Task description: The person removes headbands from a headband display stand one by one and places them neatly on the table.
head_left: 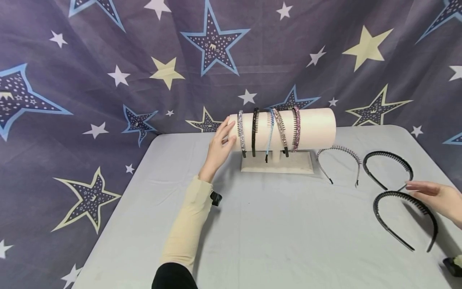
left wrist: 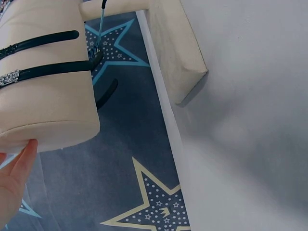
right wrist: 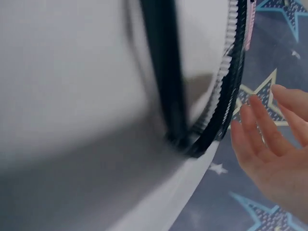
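Note:
A cream padded roll (head_left: 317,127) on a stand base (head_left: 278,162) carries several headbands: a silver sparkly headband (head_left: 241,130), a black headband (head_left: 254,134), a thin blue headband (head_left: 270,132), a rhinestone headband (head_left: 280,128) and a pink-purple headband (head_left: 297,128). At the roll's left end my left hand (head_left: 218,148) rests with extended fingers against it; the left wrist view shows the fingers (left wrist: 21,166) touching the flat end. My right hand (head_left: 438,198) hovers beside a toothed black headband (head_left: 404,195), fingers loosely extended. In the right wrist view nothing lies between its fingers (right wrist: 262,125).
Another black headband (head_left: 391,154) lies behind the front one, their edges close together. Left of it, nearer the stand, lies a grey toothed headband (head_left: 341,148). A pale cloth covers the table (head_left: 274,233), and a star-patterned curtain (head_left: 119,36) hangs behind it.

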Available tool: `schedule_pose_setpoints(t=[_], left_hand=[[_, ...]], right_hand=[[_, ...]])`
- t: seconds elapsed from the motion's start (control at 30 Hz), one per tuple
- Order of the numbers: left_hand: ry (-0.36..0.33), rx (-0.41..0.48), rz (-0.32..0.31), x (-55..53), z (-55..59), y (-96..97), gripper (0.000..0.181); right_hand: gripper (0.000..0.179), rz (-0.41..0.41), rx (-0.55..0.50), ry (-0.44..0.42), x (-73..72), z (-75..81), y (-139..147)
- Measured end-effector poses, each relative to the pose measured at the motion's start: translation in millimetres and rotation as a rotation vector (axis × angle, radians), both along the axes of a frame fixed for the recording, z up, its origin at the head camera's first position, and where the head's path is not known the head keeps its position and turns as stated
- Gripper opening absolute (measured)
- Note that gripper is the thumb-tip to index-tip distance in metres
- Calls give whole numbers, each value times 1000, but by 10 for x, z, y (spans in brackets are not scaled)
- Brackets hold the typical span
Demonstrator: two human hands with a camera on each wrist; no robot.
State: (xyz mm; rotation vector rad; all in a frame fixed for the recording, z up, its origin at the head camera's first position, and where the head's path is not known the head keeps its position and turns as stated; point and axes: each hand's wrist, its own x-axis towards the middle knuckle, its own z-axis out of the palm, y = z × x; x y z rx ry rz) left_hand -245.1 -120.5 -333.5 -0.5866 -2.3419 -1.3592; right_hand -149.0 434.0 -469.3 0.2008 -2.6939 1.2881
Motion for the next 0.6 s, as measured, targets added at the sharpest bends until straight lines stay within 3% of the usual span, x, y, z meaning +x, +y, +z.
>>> schedule_pose_setpoints(t=[0.17, 0.33, 0.43, 0.6], left_hand=[[-5, 4, -3, -72, -74, -27, 41], [12, -14, 6, -246, -264, -90, 42], [12, -17, 8, -269, -286, -94, 42], [15, -23, 6, -265, -279, -93, 42]], right_hand=[[24, -4, 47, 31, -62, 50, -167], [23, 58, 63, 66, -1, 373, -546], [27, 87, 24, 91, 9, 493, -734], [27, 104, 4, 102, -34, 566, -912]])
